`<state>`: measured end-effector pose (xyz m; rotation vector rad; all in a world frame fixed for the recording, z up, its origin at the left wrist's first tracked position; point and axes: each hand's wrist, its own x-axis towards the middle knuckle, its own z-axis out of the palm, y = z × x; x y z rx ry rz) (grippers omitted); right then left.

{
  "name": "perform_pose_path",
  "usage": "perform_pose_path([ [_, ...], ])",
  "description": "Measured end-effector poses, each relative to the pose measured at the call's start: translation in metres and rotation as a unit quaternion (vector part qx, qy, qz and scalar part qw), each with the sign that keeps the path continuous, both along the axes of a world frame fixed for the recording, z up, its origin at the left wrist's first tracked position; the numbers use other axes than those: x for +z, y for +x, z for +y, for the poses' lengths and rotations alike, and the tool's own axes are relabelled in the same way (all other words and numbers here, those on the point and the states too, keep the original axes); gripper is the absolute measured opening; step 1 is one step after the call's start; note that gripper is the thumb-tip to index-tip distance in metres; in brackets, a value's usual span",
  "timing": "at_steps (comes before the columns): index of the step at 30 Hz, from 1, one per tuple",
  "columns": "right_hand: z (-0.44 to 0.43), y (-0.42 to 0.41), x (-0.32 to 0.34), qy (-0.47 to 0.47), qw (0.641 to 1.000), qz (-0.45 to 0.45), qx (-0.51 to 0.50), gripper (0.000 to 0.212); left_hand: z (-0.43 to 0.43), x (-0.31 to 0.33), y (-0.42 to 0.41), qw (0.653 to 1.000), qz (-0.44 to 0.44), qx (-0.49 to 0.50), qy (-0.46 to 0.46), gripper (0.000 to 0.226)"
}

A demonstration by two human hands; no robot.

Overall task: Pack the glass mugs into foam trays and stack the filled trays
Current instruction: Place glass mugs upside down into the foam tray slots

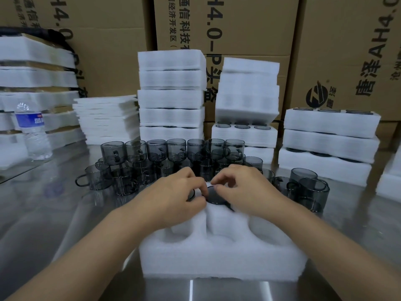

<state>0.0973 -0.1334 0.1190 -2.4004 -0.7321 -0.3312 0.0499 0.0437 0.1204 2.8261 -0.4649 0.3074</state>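
Note:
A white foam tray (pixel 219 261) with round pockets lies on the steel table in front of me. In its far middle pocket sits a smoky grey glass mug (pixel 216 195), rim up. My left hand (pixel 180 196) pinches the mug's rim from the left with curled fingers. My right hand (pixel 240 192) pinches the rim from the right. A second mug rim (pixel 191 194) shows under my left hand. Several loose grey mugs (pixel 165 155) stand in rows behind the tray. The near pockets hold nothing.
Stacks of filled foam trays (pixel 171 98) stand at the back, with more at the right (pixel 329 135). Flat foam sheets (pixel 108 118) lie left of them. A water bottle (pixel 32 131) stands far left. More mugs (pixel 308 187) sit at the right. Cardboard boxes (pixel 243 29) form the back wall.

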Motion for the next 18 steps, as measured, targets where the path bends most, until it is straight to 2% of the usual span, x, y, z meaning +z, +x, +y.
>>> perform_pose_path([
  [2, -0.002, 0.007, 0.004, 0.054, 0.998, 0.031, -0.021, 0.016, 0.005, 0.003, 0.001, 1.000, -0.007, 0.025, 0.009, 0.010],
  [4, -0.012, 0.016, 0.007, 0.075, 0.994, 0.022, -0.070, 0.019, 0.010, 0.003, 0.003, 0.999, -0.016, 0.049, -0.003, 0.018],
  [6, -0.028, 0.024, 0.006, 0.019, 0.987, -0.031, -0.155, 0.019, 0.011, 0.001, 0.005, 0.998, -0.023, 0.058, -0.022, 0.023],
  [8, -0.044, 0.032, 0.001, -0.106, 0.961, -0.096, -0.235, 0.022, 0.010, -0.002, 0.007, 0.997, -0.037, 0.059, -0.020, 0.023],
  [10, -0.056, 0.039, -0.007, -0.181, 0.939, -0.113, -0.269, 0.028, 0.009, -0.004, 0.009, 0.997, -0.041, 0.052, -0.024, 0.022],
  [13, -0.062, 0.044, -0.017, -0.223, 0.930, -0.104, -0.274, 0.037, 0.012, -0.004, 0.009, 0.998, -0.029, 0.039, -0.047, 0.023],
  [18, -0.063, 0.045, -0.024, -0.230, 0.933, -0.114, -0.252, 0.030, 0.012, -0.006, 0.010, 0.998, -0.028, 0.032, -0.053, 0.023],
])
